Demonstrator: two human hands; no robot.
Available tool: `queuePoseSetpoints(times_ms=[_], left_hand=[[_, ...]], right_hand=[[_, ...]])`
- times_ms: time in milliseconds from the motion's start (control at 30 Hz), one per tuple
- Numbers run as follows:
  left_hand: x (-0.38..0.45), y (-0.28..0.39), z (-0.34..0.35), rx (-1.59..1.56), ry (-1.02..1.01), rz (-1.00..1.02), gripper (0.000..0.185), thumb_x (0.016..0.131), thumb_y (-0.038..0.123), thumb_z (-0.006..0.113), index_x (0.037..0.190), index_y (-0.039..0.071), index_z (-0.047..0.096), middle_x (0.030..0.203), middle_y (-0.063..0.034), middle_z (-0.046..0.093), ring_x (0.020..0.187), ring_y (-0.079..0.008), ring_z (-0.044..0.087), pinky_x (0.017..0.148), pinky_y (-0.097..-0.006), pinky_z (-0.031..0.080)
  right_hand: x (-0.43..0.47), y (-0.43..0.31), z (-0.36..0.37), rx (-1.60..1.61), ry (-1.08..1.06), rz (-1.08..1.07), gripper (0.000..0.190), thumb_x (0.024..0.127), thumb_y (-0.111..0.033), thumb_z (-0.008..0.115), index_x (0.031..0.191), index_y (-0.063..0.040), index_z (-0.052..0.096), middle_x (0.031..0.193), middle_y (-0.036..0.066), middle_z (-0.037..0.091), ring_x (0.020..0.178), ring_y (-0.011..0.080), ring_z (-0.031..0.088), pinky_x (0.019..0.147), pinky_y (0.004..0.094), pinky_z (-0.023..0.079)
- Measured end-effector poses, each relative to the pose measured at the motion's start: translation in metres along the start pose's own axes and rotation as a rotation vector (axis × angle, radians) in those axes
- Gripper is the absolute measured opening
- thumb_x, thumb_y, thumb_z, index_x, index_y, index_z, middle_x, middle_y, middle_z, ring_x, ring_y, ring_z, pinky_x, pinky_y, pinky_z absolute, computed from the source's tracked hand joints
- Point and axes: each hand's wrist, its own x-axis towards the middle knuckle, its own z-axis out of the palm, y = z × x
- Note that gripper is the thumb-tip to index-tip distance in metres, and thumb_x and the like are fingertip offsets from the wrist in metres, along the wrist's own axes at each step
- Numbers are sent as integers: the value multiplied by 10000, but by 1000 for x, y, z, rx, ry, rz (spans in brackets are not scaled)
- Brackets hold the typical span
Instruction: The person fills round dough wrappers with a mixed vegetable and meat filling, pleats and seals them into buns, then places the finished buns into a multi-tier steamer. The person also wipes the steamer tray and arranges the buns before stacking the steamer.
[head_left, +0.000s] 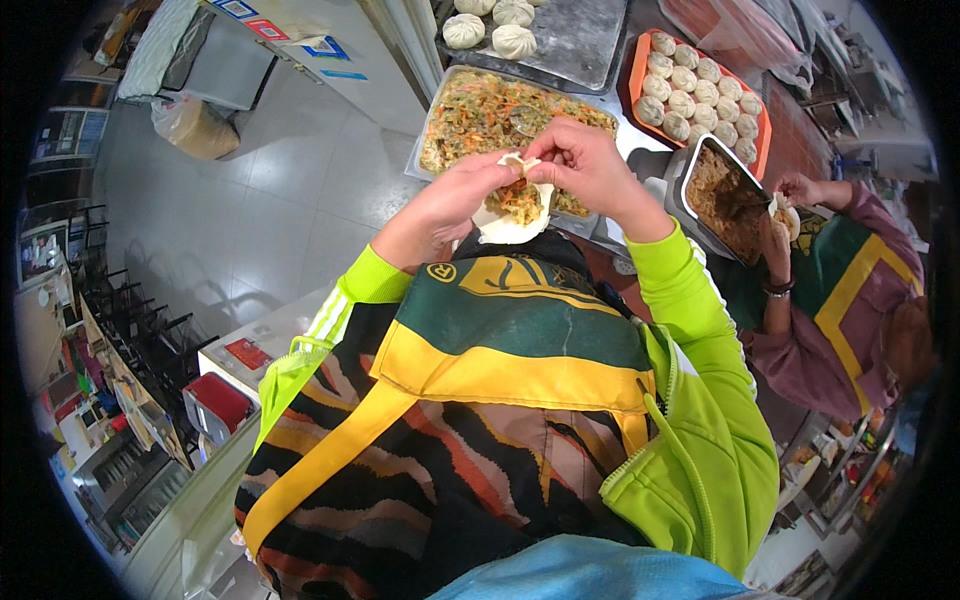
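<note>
A round dough wrapper with chopped vegetable filling lies open between my hands. My left hand supports its left side, the thumb near the far rim. With thumb and fingers, my right hand pinches that far rim, where the dough is gathered into small folds. Both hands are above the near edge of a large tray of vegetable filling, flecked with orange shreds. A metal spoon rests in this filling, its handle hidden behind my right hand.
A dark baking tray holds several pleated buns at the back. Right of it stands an orange tray full of buns. Beside a container of brown filling, a co-worker's hands hold another filled wrapper. A cabinet rises at left.
</note>
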Motion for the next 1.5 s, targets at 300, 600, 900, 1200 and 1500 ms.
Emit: queuePoseSetpoints(times_ms=[300,600,900,1200,1500], left_hand=[[-11,30,8,197,-70,-158,472,952,190,524,1371,-24,495,1171,-93,618,1003,-125,622,748,-282,514],[20,-33,-19,-392,-120,116,448,1016,173,529,1417,-5,437,1232,-137,617,1069,-215,657,915,-355,571],[22,-37,-8,-192,-69,156,284,1056,204,448,1231,8,558,1077,-76,650,932,-158,660,788,-321,571],[12,-8,-4,200,-48,28,300,967,177,457,1184,4,572,1057,-74,634,944,-151,627,804,-301,538],[15,-41,-18,-242,-200,168,602,938,165,666,1447,17,379,1265,-113,574,1106,-209,616,849,-371,572]], right_hand=[[0,-4,-1,141,-159,127,148,842,-98,758,928,-26,661,797,-19,591,712,52,548,616,223,446],[-12,16,19,117,158,-8,135,827,-100,752,910,-31,671,802,35,597,688,118,585,617,271,465],[-4,7,5,67,19,220,171,843,-161,758,893,-28,664,802,42,594,673,116,552,606,271,454],[-8,-1,5,149,-66,140,131,876,-103,722,924,-9,643,761,2,579,645,59,542,567,240,440],[-18,19,21,75,172,25,89,844,-77,730,893,-27,675,799,26,594,709,97,581,627,260,469]])
